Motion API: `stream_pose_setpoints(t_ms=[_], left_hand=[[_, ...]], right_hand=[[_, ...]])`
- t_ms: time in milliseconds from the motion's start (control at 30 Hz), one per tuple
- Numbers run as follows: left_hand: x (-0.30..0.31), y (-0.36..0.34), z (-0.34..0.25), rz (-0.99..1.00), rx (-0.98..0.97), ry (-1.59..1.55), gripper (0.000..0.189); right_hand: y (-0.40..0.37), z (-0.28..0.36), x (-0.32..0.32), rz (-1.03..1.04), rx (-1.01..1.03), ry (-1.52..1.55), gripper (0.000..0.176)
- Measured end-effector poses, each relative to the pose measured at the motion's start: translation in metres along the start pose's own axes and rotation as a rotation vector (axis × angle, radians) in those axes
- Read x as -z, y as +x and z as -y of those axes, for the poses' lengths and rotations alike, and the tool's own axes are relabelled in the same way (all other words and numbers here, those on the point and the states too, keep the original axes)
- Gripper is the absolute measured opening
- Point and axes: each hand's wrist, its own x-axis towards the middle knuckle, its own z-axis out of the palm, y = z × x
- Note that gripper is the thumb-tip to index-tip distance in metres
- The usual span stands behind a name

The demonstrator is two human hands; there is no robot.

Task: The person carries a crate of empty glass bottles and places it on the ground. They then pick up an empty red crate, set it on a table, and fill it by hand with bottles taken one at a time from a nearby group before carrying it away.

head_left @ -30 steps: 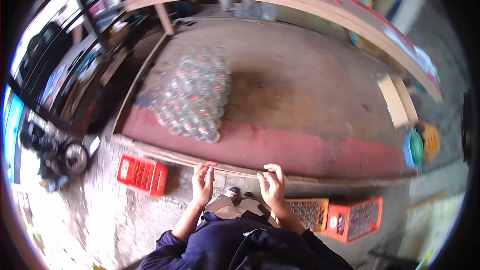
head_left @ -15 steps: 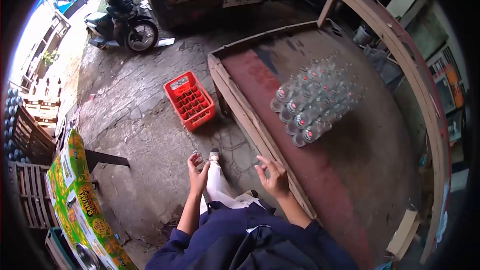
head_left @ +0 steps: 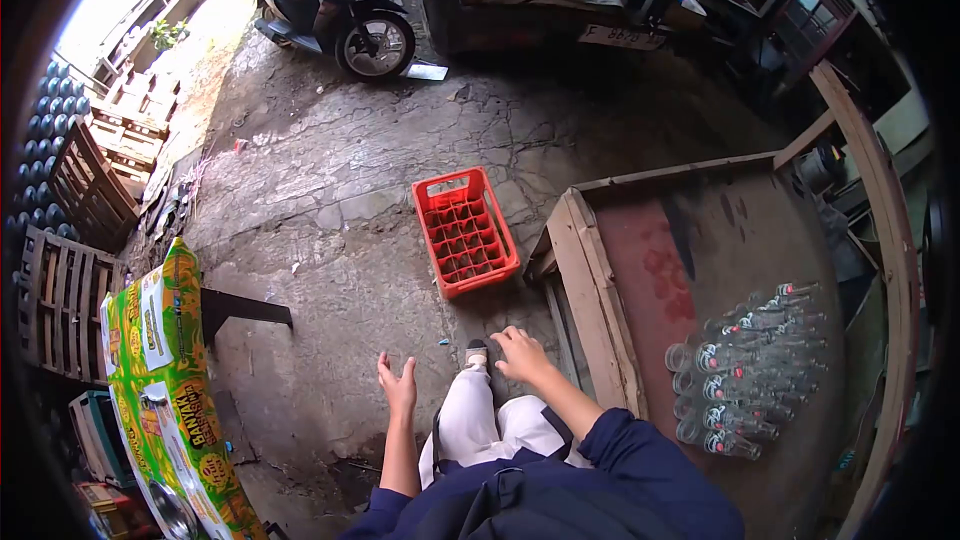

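A red plastic bottle crate (head_left: pixel 448 287) with divided compartments stands on the concrete floor ahead of me; no bottles show in it. My left hand (head_left: pixel 398 382) is in the air above the floor, fingers apart and holding nothing. Nearer the wooden table's edge, my right hand (head_left: pixel 521 356) hovers with its fingers spread and nothing in them. Both hands are apart from the crate, on my side of it. To the right, several clear glass bottles (head_left: pixel 740 385) with red-and-white labels are grouped on the wood-framed table (head_left: pixel 640 340).
A motorbike (head_left: pixel 350 25) is parked ahead, left of a dark vehicle (head_left: pixel 560 15) with a plate. On my left are a table with a green-yellow printed cover (head_left: pixel 165 360), wooden pallets (head_left: pixel 70 275) and stacked blue-grey water jugs (head_left: pixel 55 110). The concrete floor (head_left: pixel 320 220) is cracked.
My view has turned left, so the crate and the bottles sit further right and the bottles lower. My right hand has moved closer to the crate; both hands stay empty.
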Motion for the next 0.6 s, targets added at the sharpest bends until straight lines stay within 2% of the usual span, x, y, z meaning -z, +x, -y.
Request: stream_pose_setpoints(t_ms=[100,200,367,400,467,600], left_hand=[[-0.01,0.018,0.023,-0.047,0.022,-0.147,0.065],[-0.024,0.037,0.074,-0.055,0.094,-0.276,0.063],[-0.044,0.055,0.183,-0.126,0.17,-0.225,0.065],[-0.048,0.056,0.187,-0.137,0.186,-0.217,0.065],[-0.051,0.052,0.187,-0.16,0.222,-0.191,0.064],[-0.057,0.06,0.22,-0.168,0.306,-0.174,0.064]], right_hand=[[0.073,-0.032,-0.026,0.031,-0.063,0.015,0.054],[0.154,-0.081,-0.075,0.065,-0.157,-0.03,0.059],[0.258,-0.149,-0.166,0.046,-0.291,-0.059,0.066],[0.276,-0.16,-0.18,0.021,-0.313,-0.027,0.066],[0.305,-0.181,-0.21,-0.063,-0.205,-0.109,0.067],[0.339,-0.201,-0.235,0.205,-0.15,-0.402,0.074]])
